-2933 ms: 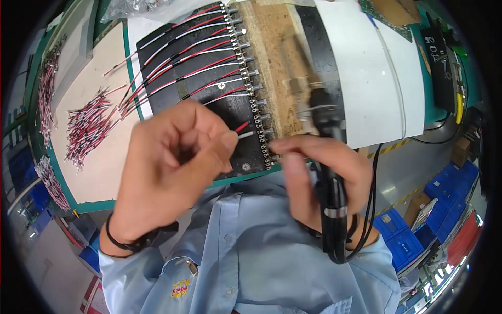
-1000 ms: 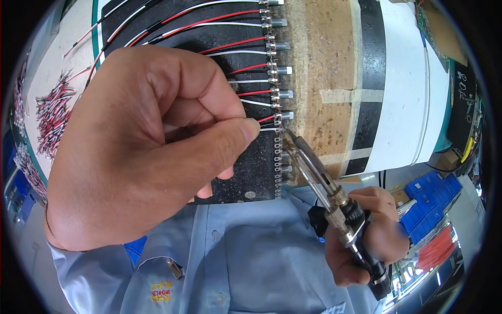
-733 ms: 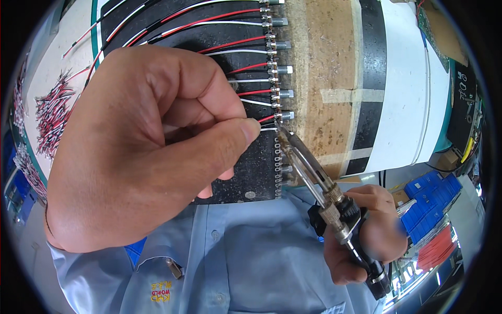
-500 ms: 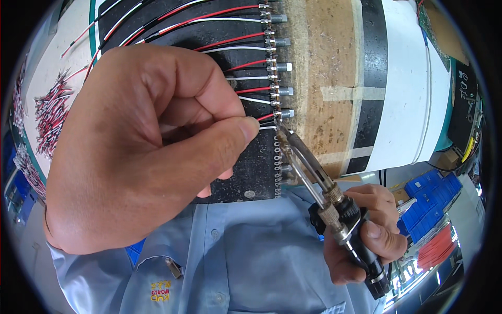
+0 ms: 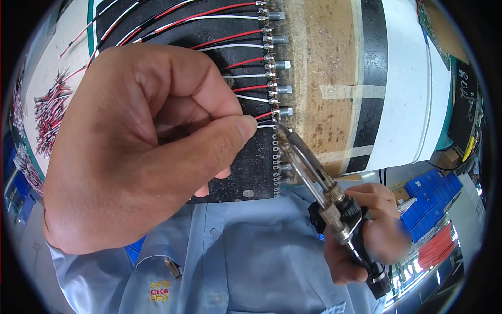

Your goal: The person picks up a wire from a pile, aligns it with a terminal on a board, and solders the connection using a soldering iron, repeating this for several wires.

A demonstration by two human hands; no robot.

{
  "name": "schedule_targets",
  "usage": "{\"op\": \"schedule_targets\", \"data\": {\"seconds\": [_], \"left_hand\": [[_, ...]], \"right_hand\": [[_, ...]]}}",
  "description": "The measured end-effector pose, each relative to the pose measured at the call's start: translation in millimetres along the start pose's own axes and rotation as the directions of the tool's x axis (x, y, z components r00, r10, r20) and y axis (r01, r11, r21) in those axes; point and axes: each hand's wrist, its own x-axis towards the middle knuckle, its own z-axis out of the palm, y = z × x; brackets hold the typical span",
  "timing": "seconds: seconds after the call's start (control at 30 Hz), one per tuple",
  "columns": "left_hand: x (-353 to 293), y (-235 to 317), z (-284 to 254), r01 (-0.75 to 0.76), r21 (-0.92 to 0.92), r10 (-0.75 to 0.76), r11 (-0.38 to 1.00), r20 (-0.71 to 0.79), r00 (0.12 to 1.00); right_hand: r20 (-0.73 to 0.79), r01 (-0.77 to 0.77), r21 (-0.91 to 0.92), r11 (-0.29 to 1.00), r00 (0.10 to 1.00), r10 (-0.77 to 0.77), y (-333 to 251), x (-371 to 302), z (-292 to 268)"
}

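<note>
My left hand (image 5: 141,157) is closed over a black board (image 5: 256,172), thumb and fingertip pinching a thin wire bundle. A red wire (image 5: 264,114) and a white one come out past the fingertips toward a small metal-ended connector (image 5: 285,112) at the board's right edge. In my right hand (image 5: 340,256) is a black-handled soldering iron (image 5: 315,165) with a second slim metal tube beside its shaft. The iron's tip meets the wire ends at that connector, or is very close; contact is hard to tell. My right thumb is blurred.
Further up the edge, several connectors (image 5: 282,65) carry red, black and white wires. A heap of cut wires (image 5: 49,112) lies at the left. Brown, tape-edged board (image 5: 329,68) runs right of the row. Blue bins (image 5: 426,191) stand at lower right.
The wires, the connector row and my left hand have shifted slightly left. My right thumb has moved on the handle and is blurred. The iron's tip has stayed near the same connector.
</note>
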Motion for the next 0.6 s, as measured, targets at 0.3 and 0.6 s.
{"op": "schedule_targets", "data": {"seconds": [0.3,0.6], "left_hand": [[1,13,3,0.095,0.092,-0.096,0.991,0.008,0.995],[2,19,-1,0.145,0.122,-0.153,0.982,0.058,0.986]], "right_hand": [[-0.036,-0.001,-0.012,1.0,0.999,0.001,-3,-2,-2],[-0.022,-0.011,-0.043,0.999,1.0,0.01,-5,-1,1]]}}
